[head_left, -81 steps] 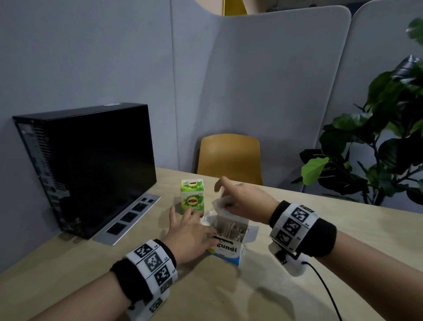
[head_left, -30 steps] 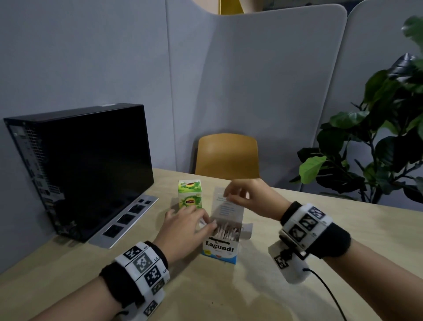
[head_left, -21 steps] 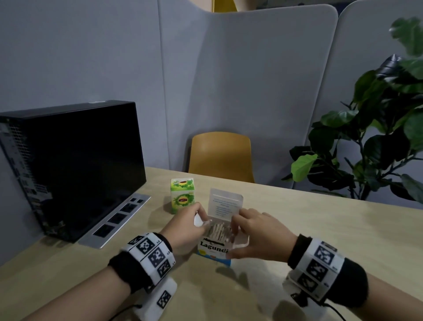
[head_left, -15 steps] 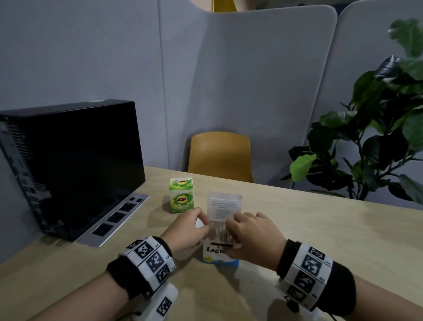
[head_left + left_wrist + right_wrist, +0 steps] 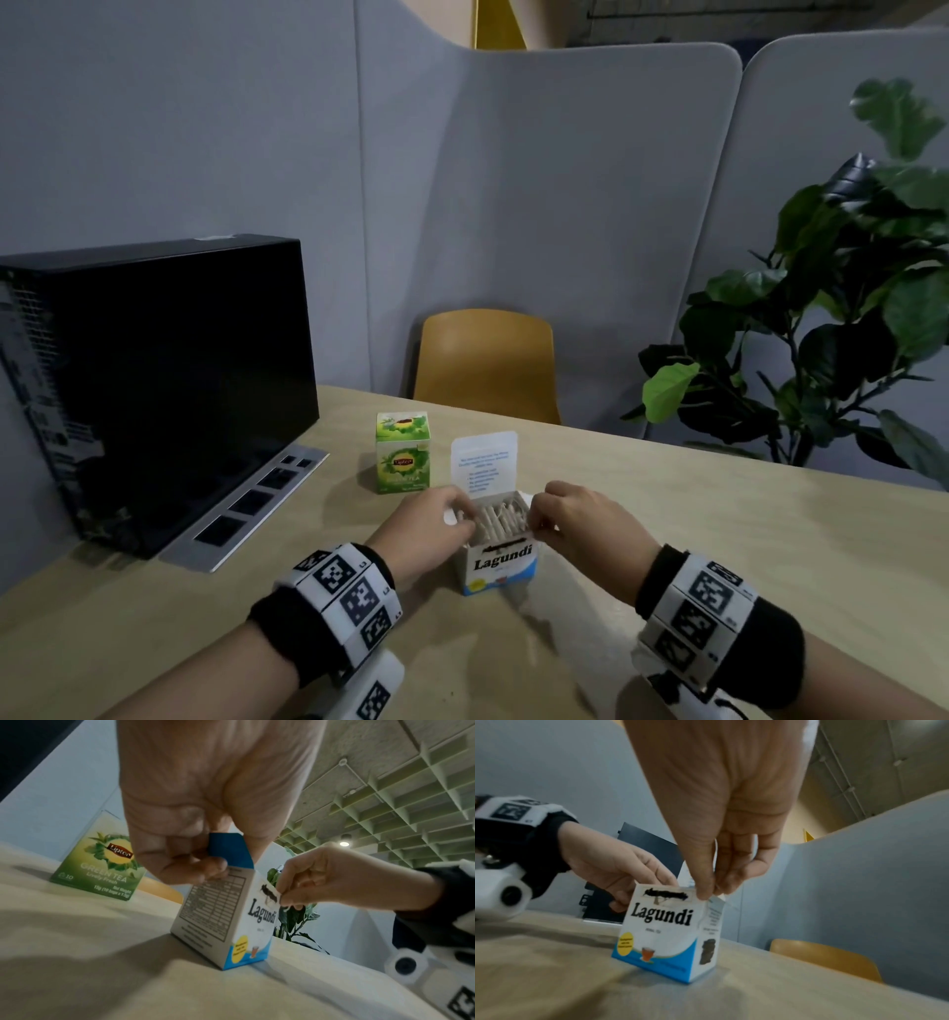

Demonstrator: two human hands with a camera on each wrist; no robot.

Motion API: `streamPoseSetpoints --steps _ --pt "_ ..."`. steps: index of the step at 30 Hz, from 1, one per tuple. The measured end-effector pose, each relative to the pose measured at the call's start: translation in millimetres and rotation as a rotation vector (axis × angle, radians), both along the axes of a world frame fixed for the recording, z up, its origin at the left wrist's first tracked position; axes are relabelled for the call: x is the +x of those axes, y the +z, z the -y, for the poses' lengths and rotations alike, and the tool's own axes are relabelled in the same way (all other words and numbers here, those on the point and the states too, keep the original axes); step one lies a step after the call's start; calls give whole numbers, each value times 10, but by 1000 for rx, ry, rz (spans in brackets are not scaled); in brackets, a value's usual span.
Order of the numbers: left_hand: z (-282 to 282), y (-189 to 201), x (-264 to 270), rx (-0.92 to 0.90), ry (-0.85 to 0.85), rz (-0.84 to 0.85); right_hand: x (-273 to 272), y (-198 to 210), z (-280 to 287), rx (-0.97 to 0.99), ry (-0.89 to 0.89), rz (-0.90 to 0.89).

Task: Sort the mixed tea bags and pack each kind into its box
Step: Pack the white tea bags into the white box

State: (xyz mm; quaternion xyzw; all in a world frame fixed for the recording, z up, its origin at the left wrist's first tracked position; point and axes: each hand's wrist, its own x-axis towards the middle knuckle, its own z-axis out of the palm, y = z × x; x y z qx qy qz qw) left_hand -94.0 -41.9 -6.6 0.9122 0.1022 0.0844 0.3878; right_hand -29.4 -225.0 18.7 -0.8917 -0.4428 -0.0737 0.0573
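A white and blue Lagundi box [image 5: 500,564] stands upright on the table, its lid [image 5: 485,461] tipped up at the back and several paper tea bags [image 5: 502,515] standing inside. My left hand [image 5: 454,516] pinches the box's blue left side flap [image 5: 228,850]. At the box's right top corner, my right hand [image 5: 539,516] pinches the right side flap [image 5: 717,899]. Both wrist views show the Lagundi box [image 5: 223,919] [image 5: 662,933] from below. A closed green Lipton box [image 5: 403,452] stands just behind and to the left, untouched.
A black computer case [image 5: 154,385] on a silver stand [image 5: 246,509] fills the table's left side. A yellow chair [image 5: 488,365] stands behind the far edge, a leafy plant [image 5: 821,334] at the right. Grey partitions close off the back. Bare table [image 5: 719,539] lies to the right.
My right hand let go of the raised lid and came down to the box's right flap. My left hand shifted from the box's side up to its left flap. The lid stayed up.
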Motion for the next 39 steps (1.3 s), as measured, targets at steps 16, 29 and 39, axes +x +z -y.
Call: streamPoseSetpoints --steps 16,29,39 --pt "21 85 -143 -159 -143 21 281 269 -251 245 111 -196" --pt "-39 52 -112 -420 -62 141 119 -184 10 802 -197 -1177" --pt "-81 51 -35 -292 -133 -11 169 -101 -103 493 -64 -883"
